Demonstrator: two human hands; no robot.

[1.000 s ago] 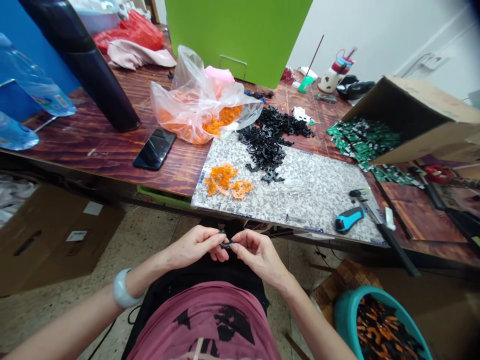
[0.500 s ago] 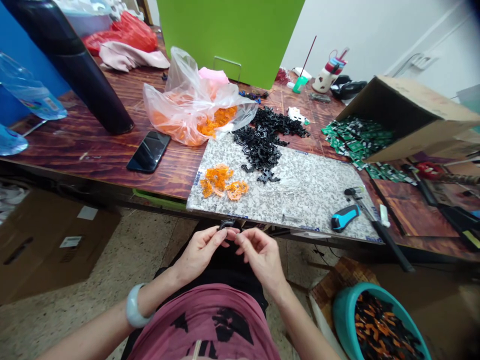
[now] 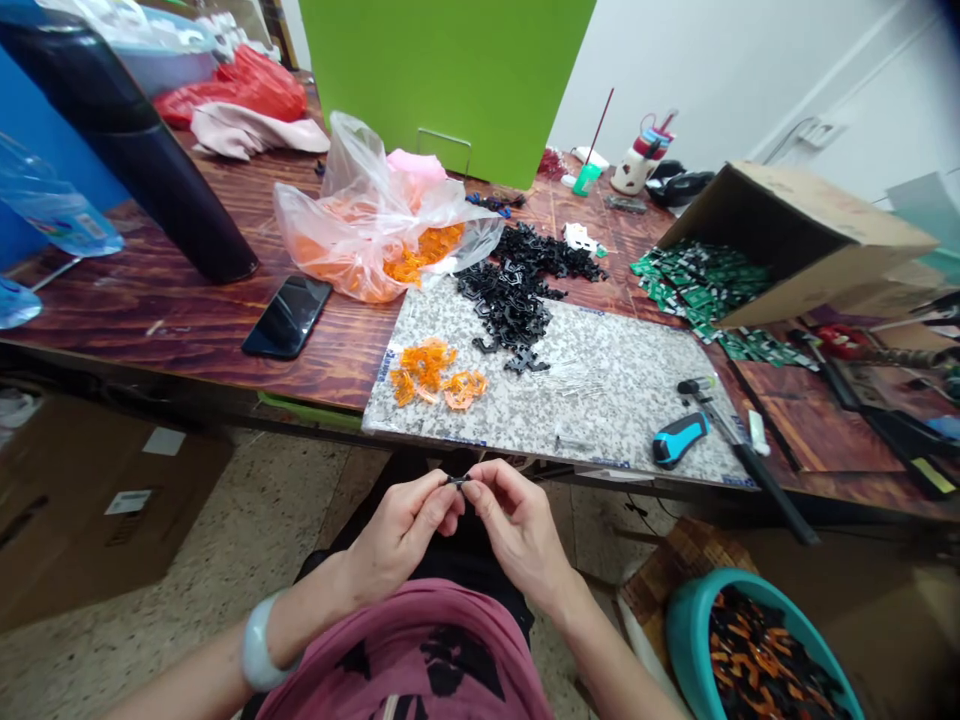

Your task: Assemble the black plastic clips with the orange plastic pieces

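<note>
A small black plastic part (image 3: 458, 481) is pinched between my two hands, just off the front edge of the speckled board (image 3: 480, 425). My left hand (image 3: 409, 520) grips its left end, fingers closed. On its right end, my right hand (image 3: 514, 515) has thumb and fingertips closed. Orange clear parts (image 3: 427, 368) lie on the board's left side. Behind them is a heap of black parts (image 3: 514, 305). Thin metal pins (image 3: 574, 378) are scattered mid-board. Any smaller piece between my fingertips is too small to make out.
A blue-black cutter (image 3: 680, 438) and a hammer (image 3: 765, 465) lie at the board's right. Behind are a carton (image 3: 817, 220) with green circuit boards (image 3: 701, 285) and a plastic bag (image 3: 337, 235). A phone (image 3: 286, 317) lies left. A teal tub (image 3: 682, 640) stands lower right.
Both hands have come closer together, and the black part now lies level between the fingertips of both. The view has shifted slightly, so the table things appear a little further left and lower.
</note>
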